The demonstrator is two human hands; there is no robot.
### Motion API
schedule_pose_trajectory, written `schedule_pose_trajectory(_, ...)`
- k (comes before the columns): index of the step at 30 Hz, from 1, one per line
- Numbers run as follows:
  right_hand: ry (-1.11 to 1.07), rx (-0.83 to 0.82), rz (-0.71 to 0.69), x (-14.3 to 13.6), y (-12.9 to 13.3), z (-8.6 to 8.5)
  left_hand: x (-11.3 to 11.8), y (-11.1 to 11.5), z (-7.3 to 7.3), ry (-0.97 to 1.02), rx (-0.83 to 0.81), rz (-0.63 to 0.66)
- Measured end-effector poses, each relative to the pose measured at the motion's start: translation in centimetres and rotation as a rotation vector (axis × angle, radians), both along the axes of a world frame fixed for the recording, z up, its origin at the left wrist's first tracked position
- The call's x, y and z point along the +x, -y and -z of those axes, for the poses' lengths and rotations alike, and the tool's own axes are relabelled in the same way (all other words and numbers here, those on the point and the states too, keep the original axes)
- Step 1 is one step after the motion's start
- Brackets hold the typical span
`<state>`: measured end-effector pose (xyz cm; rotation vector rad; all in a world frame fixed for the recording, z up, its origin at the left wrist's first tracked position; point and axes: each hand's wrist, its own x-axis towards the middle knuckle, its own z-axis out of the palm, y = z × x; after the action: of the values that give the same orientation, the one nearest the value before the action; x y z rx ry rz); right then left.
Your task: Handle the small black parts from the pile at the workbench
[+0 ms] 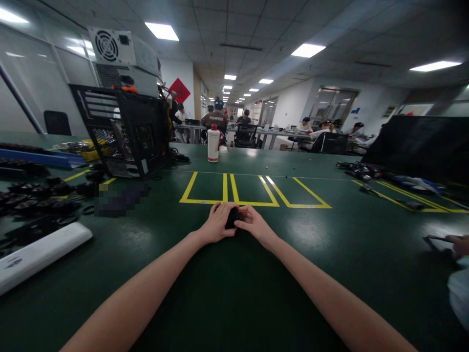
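A small dark object [232,218] sits between my two hands, just in front of the yellow tape outlines on the green table [234,303]. My left hand [219,222] wraps round it from the left with bent fingers. From the right, the fingertips and thumb of my right hand [252,224] close on its other side. Much of the object is covered by my fingers, so its exact shape cannot be made out.
An open black computer case [132,132] stands at the left, near dark parts and a long white object [44,252]. A white bottle [213,144] stands behind the tape. Cables [361,171] lie at the right, where another person's hand [460,244] shows.
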<state>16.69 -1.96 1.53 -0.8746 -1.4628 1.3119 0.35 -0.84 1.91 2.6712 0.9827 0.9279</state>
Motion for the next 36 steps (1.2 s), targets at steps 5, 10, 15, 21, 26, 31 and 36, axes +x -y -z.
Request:
schedule_pose_trajectory(5, 0.041, 0.032, 0.054, -0.1, 0.4, -0.2, 0.1, 0.2, -0.2, 0.005, -0.009, -0.002)
schedule_pose_trajectory(10, 0.102, -0.017, 0.129, -0.3, 0.4, -0.8, 0.0, 0.3, -0.5, -0.002, -0.018, 0.001)
schedule_pose_trajectory(15, 0.052, -0.076, 0.041, 0.0, 0.4, -1.0, 0.1, 0.2, -0.3, -0.016, -0.024, -0.013)
schedule_pose_trajectory(21, 0.006, -0.035, 0.002, 0.2, 0.7, -0.6, 0.3, 0.1, -0.1, -0.016, -0.022, -0.009)
schedule_pose_trajectory(26, 0.035, 0.000, 0.102, 0.0, 0.3, -0.2, 0.3, 0.0, 0.0, -0.024, -0.007, -0.012)
schedule_pose_trajectory(31, 0.028, -0.069, 0.059, 0.2, -0.3, 0.2, 0.4, -0.1, 0.2, -0.022, 0.017, -0.019)
schedule_pose_trajectory(36, 0.002, -0.022, 0.003, 0.4, 0.2, 0.0, 0.4, 0.1, 0.0, -0.035, 0.003, -0.012)
